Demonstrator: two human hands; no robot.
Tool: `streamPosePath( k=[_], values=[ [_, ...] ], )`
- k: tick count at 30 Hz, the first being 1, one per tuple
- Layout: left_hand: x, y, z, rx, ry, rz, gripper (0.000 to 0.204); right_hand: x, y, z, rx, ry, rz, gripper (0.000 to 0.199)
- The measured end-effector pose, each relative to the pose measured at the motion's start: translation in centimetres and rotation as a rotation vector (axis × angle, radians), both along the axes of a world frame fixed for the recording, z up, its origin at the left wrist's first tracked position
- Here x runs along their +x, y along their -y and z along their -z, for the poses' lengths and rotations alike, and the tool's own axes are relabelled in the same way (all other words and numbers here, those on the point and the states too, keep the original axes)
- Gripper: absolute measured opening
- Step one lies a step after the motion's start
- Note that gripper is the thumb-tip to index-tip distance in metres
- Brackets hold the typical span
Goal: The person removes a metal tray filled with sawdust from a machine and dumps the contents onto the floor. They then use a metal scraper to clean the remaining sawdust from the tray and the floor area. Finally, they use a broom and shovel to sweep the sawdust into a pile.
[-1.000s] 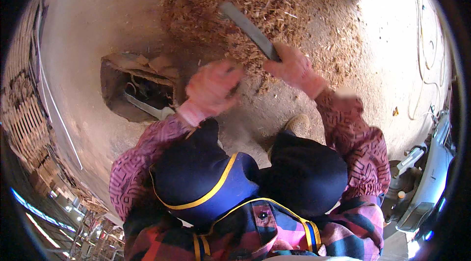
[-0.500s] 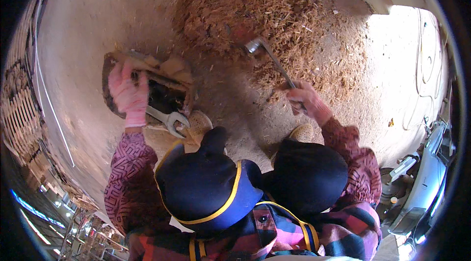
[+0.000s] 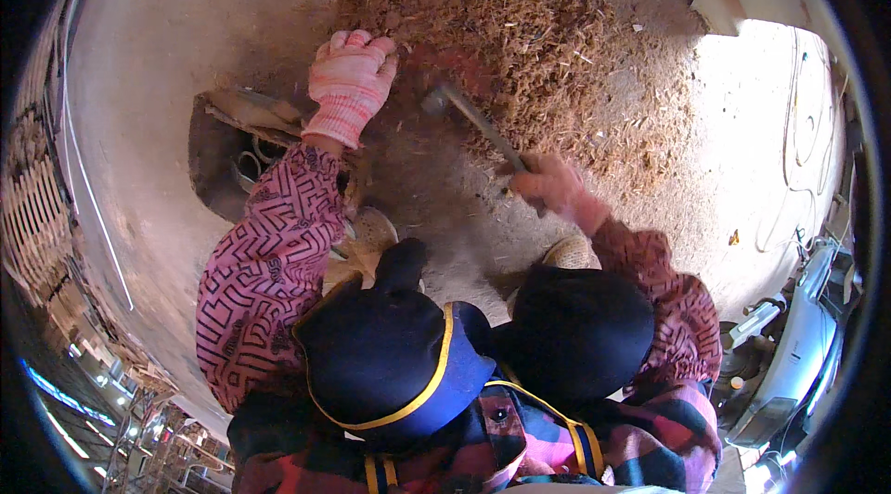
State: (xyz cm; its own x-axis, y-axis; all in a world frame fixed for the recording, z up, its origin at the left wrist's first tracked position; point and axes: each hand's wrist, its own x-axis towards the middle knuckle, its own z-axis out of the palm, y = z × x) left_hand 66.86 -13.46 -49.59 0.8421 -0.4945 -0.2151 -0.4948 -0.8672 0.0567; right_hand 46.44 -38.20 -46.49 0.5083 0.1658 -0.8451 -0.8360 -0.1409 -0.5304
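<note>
My left hand (image 3: 351, 81), in a pink and white knitted glove, is closed with its fingers curled under, above the ground at the near-left edge of the shavings. Whatever it may hold is hidden. My right hand (image 3: 559, 190), also gloved, grips a metal bar tool with a short round head (image 3: 483, 128); its head points away and to the left, slightly blurred. Left of my left forearm is an open container (image 3: 209, 155) with a torn flap, holding ring-shaped metal pieces (image 3: 249, 165). My left sleeve covers part of it.
Brown wood shavings (image 3: 557, 58) lie spread over the ground ahead, with a reddish patch (image 3: 455, 67) among them. My shoes (image 3: 374, 234) and dark-covered knees are close below. At right are a blue-grey machine part (image 3: 798, 346) and a loose hose (image 3: 789, 151); wooden slats (image 3: 37, 216) line the left.
My left hand has moved from the container up and right toward the shavings. The open-end wrench beside it is now mostly hidden by my sleeve. My right hand has shifted slightly left with its tool.
</note>
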Motion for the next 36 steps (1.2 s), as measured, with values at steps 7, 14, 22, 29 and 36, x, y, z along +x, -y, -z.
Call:
streamPosePath(
  k=[7,14,22,29,36],
  values=[
    [-1.1,1.0,-1.2,0.072,-0.049,0.26,0.043,-8.9,3.3,-2.4,0.065,-0.167,0.085,0.041],
    [-4.4,2.2,0.0,0.123,-0.061,0.469,0.05,-10.9,2.9,-3.5,-0.042,-0.241,0.208,0.038],
    [-5.6,1.5,5.5,0.147,0.021,0.398,0.04,-10.5,3.1,-2.6,0.076,-0.114,0.249,0.039],
    [-12.6,-3.7,-4.9,0.144,-0.342,0.597,0.025,-12.8,3.5,-1.6,0.111,-0.095,0.385,0.039],
    [-14.2,-2.1,-1.9,0.222,-0.168,0.341,0.031,-12.8,2.8,-2.0,0.068,-0.135,0.372,0.037]
  ],
)
